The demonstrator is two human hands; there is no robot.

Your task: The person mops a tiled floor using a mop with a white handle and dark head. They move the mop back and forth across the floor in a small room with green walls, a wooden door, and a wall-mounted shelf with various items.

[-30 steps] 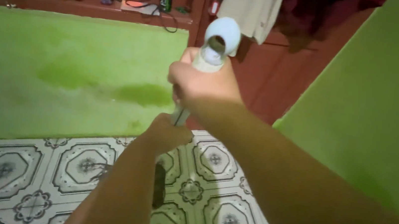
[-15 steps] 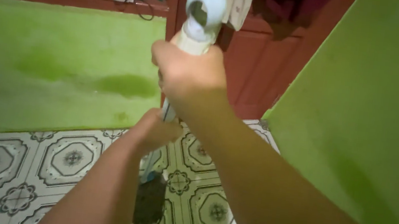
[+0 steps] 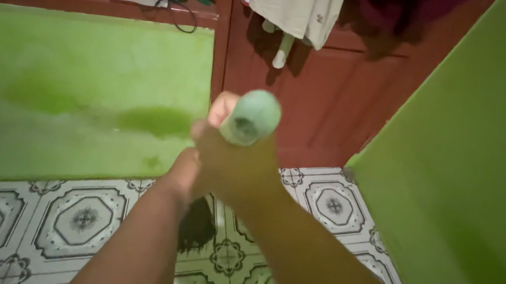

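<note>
Seen from the head camera: the right hand (image 3: 235,159) is wrapped around a pale, round-ended plastic broom handle (image 3: 249,118), fingers closed tight just below its rounded top, which points toward the lens. Just beneath and to its left, the left hand (image 3: 184,175) grips the same handle lower down, fingers curled shut about it, though most of them are hidden behind the right hand. Between the forearms a dark bristle head (image 3: 196,224) rests over the patterned white-and-green floor tiles (image 3: 76,220); its join to the handle is concealed. Behind stands a green lower wall (image 3: 75,90), a reddish-brown wooden door (image 3: 320,105) with a hanging white cloth (image 3: 297,4), and a shelf (image 3: 91,0) whose small items are blurred.
</note>
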